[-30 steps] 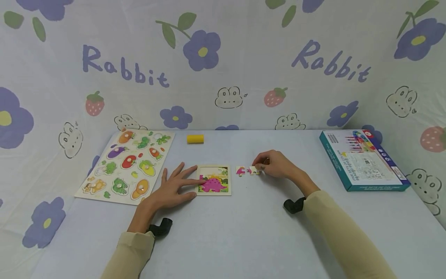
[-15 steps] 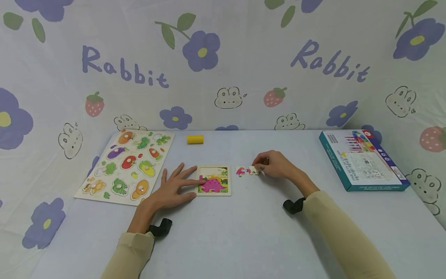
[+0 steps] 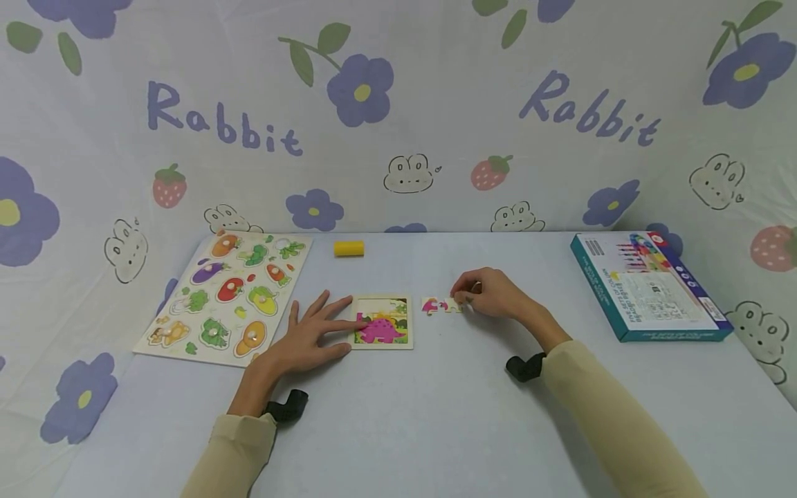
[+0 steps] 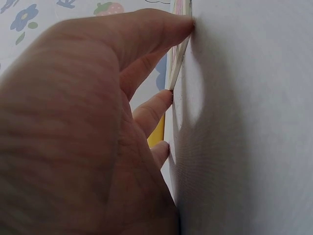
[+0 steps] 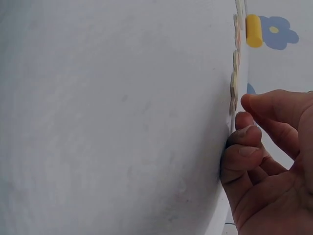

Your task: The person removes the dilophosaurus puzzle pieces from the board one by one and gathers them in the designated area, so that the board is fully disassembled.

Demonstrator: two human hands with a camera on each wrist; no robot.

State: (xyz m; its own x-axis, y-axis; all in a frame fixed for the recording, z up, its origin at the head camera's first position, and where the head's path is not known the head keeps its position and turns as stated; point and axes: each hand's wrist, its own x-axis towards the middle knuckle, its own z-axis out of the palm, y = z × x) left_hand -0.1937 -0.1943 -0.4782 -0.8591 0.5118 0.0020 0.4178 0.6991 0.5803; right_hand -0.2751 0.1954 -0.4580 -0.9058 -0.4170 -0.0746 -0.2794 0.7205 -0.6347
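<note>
My left hand (image 3: pixel 311 339) lies with fingers spread at the left side of a small square jigsaw puzzle with a pink dinosaur (image 3: pixel 385 332). Its index fingertip rests on the dinosaur picture, while the thumb and other fingertips are around the left edge. To the right of the puzzle, a loose pink-and-cream puzzle piece (image 3: pixel 429 305) lies on the table beside another puzzle piece (image 3: pixel 448 306). My right hand (image 3: pixel 495 296), fingers curled, pinches the right end of that second piece and partly covers it. In the right wrist view, the thumb tip (image 5: pixel 248 103) sits right at a piece's edge (image 5: pixel 234 90).
A vegetable peg-puzzle board (image 3: pixel 233 301) lies at the left, partly behind my left hand. A yellow cylinder (image 3: pixel 349 248) is at the back. A teal-edged flat box (image 3: pixel 647 290) sits at the right. Printed fabric (image 3: pixel 436 104) hangs behind the white table (image 3: pixel 398 422).
</note>
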